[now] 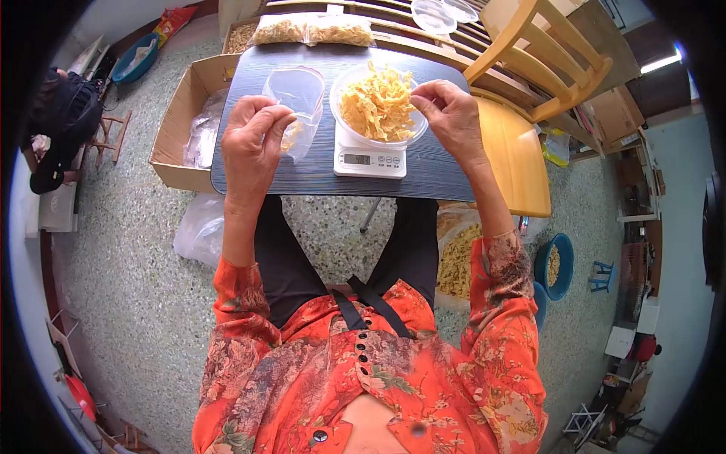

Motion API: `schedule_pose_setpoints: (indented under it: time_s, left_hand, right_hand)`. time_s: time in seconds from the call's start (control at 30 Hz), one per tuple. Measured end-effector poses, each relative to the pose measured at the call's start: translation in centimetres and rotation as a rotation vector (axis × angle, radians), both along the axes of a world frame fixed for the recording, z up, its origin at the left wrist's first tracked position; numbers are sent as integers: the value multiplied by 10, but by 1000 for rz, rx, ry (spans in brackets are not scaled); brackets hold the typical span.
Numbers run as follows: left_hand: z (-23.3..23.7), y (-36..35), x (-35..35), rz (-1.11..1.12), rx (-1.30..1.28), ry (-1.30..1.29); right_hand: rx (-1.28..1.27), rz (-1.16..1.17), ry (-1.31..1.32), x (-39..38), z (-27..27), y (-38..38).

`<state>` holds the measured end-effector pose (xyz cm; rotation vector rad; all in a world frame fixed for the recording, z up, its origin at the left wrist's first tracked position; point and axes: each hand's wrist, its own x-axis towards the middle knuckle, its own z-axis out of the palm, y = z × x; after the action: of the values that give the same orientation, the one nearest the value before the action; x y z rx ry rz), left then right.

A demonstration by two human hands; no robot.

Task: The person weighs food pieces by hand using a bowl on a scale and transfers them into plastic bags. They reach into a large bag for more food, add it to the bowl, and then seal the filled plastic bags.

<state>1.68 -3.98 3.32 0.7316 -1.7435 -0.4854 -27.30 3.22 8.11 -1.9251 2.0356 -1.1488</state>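
My left hand (pixel 253 136) is closed, thumb and fingers pinched at the side of a clear plastic bag (pixel 306 87). A few pale yellow pieces (pixel 290 136) lie low in that bag. My right hand (pixel 454 117) is also pinched, its fingertips at the right rim of a clear round bowl (pixel 352 135); what lies between them is too small to make out. Curly yellow dried strips (pixel 378 102) are heaped in the bowl. Beneath the bowl stands a white digital kitchen scale (pixel 369 168) with a lit display, on a dark table (pixel 302 181).
Filled clear packs (pixel 314 30) lie at the table's far edge. Left of it stands a cardboard box (pixel 181 125) holding plastic bags. A wooden chair (pixel 514 151) is close on the right. Below sit a sack of yellow pieces (pixel 460 265) and a blue basin (pixel 566 284). Another person (pixel 64 113) is far left.
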Motion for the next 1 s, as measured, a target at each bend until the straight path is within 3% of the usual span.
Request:
schedule_pose_setpoints:
  time_s: [0.07,0.27,0.6,0.7,0.8,0.87,0.9,1.0]
  left_hand:
    - [2,4,0,6,-15,-27]
    - [-1,7,0,-16,27,-96]
    - [-3,6,-6,-41,36,-133]
    - [-5,4,-7,-36,38,-128]
    - [-5,5,-9,-43,-2,-99]
    - [-5,6,-9,-41,11,-98]
    - [-5,6,-9,-41,11,-97]
    - [-5,4,-11,-41,-11,-91]
  right_hand:
    - [43,-8,207,-5,-2,-1]
    - [51,27,378,-6,-14,-17]
    - [-38,72,264,-15,-24,-20]
    - [-128,125,74,-15,-22,-21]
    - [-16,78,-87,-14,-17,-19]
    - [-74,101,-433,-17,-21,-25]
    - [-75,101,-432,-20,-22,-25]
    - [37,159,-1285,-19,-13,-24]
